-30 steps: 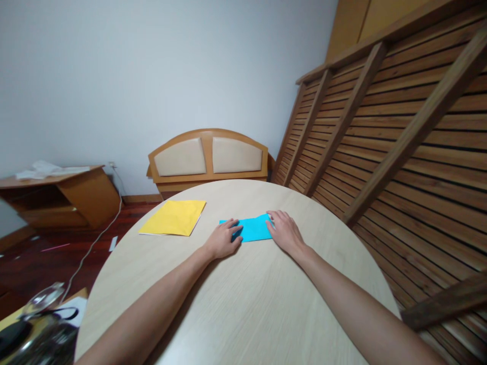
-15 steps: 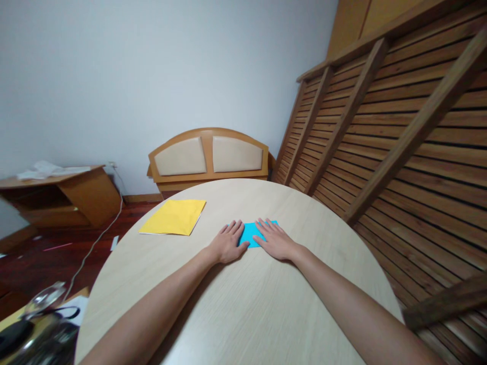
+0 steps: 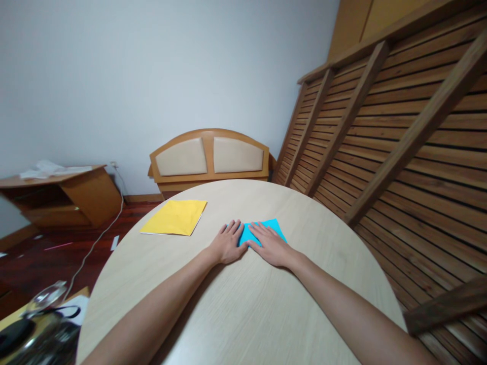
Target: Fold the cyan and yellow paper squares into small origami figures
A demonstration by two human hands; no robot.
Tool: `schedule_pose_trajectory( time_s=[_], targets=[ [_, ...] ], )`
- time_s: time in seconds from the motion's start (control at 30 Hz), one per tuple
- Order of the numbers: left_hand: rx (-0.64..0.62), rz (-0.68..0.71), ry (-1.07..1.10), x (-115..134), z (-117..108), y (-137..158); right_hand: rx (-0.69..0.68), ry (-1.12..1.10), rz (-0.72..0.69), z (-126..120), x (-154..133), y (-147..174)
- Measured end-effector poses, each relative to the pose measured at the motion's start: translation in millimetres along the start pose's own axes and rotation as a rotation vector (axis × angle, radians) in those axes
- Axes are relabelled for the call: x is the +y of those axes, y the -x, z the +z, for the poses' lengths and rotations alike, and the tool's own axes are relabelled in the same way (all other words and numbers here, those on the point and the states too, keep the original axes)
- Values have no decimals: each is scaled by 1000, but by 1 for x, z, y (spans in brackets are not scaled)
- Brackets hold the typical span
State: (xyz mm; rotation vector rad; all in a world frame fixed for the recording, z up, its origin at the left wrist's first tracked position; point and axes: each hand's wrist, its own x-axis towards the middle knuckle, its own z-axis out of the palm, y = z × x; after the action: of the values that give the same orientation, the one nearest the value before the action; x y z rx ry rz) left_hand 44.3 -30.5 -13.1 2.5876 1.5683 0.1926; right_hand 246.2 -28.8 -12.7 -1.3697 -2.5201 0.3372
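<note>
A sheet of blue paper [image 3: 274,224] lies flat on the round pale wooden table [image 3: 247,314], partly covered by both hands. My left hand [image 3: 229,243] rests palm down on its left end, fingers stretched out. Flat on the middle of the sheet is my right hand [image 3: 269,244], fingers extended, with its thumb close to the left thumb. Blue shows between the hands and beyond the right fingers. Further left on the table is a yellow stack of paper [image 3: 175,217] with a white edge showing.
Behind the table stands a bed headboard [image 3: 209,154] with two cream panels. Wooden slats [image 3: 380,132] lean along the right side. A low cabinet [image 3: 91,192] with white paper or plastic on top is at left. At lower left are a clear object and dark items [image 3: 41,324].
My right hand has slid a little to the left across the blue paper, toward my left hand, uncovering its right end. My left hand has stayed in place.
</note>
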Motion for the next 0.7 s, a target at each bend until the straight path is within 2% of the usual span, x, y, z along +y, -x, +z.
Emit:
schedule_pose_trajectory(
  time_s=[0.17,0.3,0.37,0.4,0.5,0.6,0.7],
  targets=[
    [-18,-98,-34,-9,1,-1,-49,42,82,3,5,2],
    [69,-244,-107,-20,-3,-1,-34,71,135,1,10,3],
    [142,-196,-104,-20,-6,-1,-24,76,151,2,9,2],
    [166,-122,-79,-18,-7,-1,-20,78,151,2,8,2],
    [126,75,56,-7,-5,-3,-13,83,130,2,5,2],
    [19,71,73,2,1,-5,-22,90,107,1,7,2],
    [-10,21,47,4,5,-4,-42,100,100,0,15,1]
  ],
)
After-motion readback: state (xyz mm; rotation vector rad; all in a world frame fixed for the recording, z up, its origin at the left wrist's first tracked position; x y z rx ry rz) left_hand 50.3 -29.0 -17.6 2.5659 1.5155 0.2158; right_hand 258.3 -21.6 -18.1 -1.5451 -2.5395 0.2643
